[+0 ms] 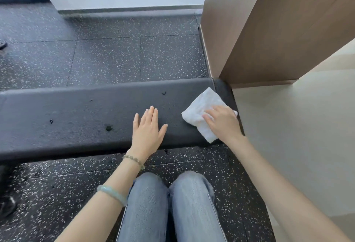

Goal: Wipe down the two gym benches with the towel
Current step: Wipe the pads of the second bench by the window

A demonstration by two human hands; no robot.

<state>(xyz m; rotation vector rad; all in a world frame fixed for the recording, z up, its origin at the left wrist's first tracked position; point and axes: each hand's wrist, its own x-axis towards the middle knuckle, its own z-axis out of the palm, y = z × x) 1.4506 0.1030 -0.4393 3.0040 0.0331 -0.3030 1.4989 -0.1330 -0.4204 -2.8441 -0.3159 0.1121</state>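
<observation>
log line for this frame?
phase: wiping bench | right hand: pressing towel at bench's right end | left hand: flat on bench | dark spots: left of hands

A crumpled white cloth towel (201, 113) is pressed flat by the right hand (222, 121) onto the right end of a long black padded bench (76, 118), on which the left hand (148, 132) is laid, fingers straight.
</observation>
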